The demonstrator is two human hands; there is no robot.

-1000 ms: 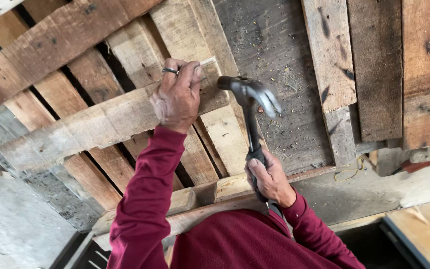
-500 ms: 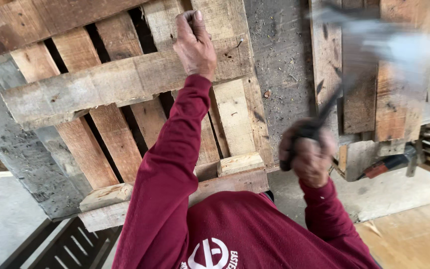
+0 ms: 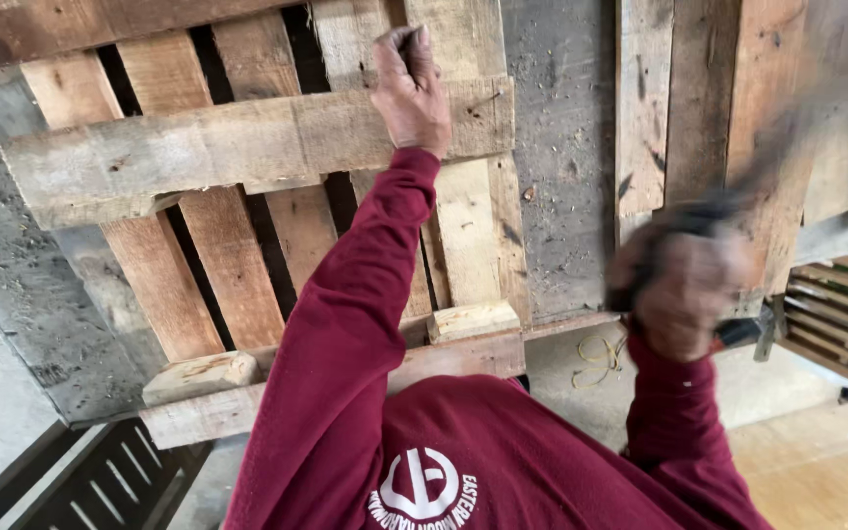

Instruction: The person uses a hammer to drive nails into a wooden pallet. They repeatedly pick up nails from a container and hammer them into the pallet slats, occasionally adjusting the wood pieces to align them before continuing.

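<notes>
Grey concrete floor [image 3: 566, 147] lies beneath our wooden pallet [image 3: 247, 245], where our left hand [image 3: 412, 90] presses clenched fingers on the cross board [image 3: 198, 157], while our right hand [image 3: 684, 290], blurred beside it, has fingers wrapped around a dark hammer handle [image 3: 699, 211].

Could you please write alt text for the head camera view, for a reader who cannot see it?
A person in a dark red sweater presses the left hand on a weathered wooden pallet slat, while the raised right hand, motion-blurred, grips a dark handle too blurred to identify.
</notes>
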